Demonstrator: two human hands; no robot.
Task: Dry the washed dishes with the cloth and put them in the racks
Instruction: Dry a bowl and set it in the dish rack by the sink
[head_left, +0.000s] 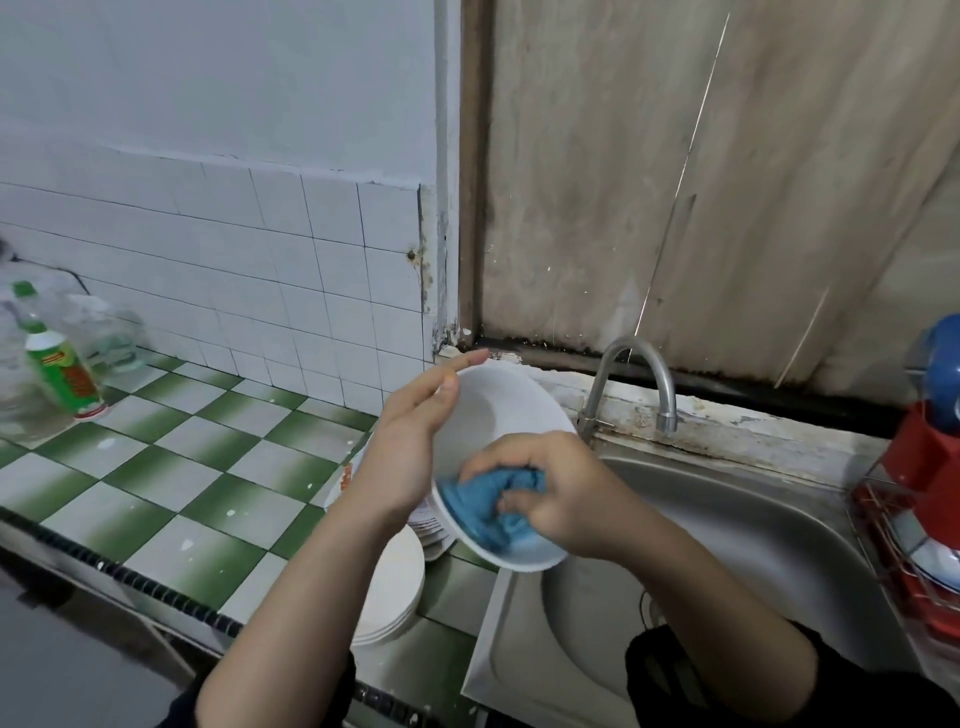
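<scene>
A white bowl (498, 410) is held tilted above the left edge of the sink. My left hand (410, 447) supports its outer left wall, fingers stretched up along the rim and the thumb on the rim. My right hand (550, 493) grips a bunched blue cloth (493, 506) and presses it inside the lower part of the bowl. Under my left forearm lie stacked white plates (397, 592) and more dishes (431, 530) on the counter. A red wire rack (893, 525) stands at the right edge with a blue cup (943, 374) and a bowl in it.
A steel sink (737, 551) with a curved tap (634, 384) lies to the right. The green and white checked counter (171, 467) stretches left, holding a green detergent bottle (65, 371) and clear plastic bottles (111, 332). A tiled wall runs behind.
</scene>
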